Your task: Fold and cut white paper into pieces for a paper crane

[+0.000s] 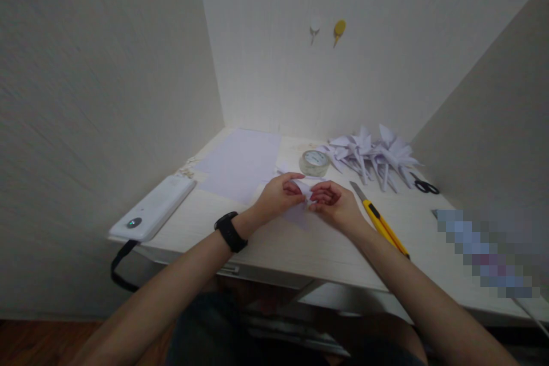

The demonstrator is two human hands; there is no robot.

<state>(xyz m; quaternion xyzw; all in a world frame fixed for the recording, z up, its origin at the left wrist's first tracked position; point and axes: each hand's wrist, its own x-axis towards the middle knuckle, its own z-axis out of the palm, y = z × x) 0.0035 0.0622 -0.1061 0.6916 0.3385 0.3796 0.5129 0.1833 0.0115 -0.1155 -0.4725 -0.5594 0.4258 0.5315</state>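
Head view: your hands pinch a small folded paper [302, 189].
Left hand [277, 197] and right hand [334, 203] each grip it closed, above the bench [274, 240] middle; tape roll [314, 162] just behind, yellow knife [380, 220] beside your right wrist.

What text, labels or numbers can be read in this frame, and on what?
None readable.
Tape roll: the marks on its top face are too blurred to read.
White device at the desk's left edge: a round button, no legible marking.
Yellow utility knife, scissors, folded paper in both hands: no print visible.
Right desk edge: pixelated patch, unreadable.
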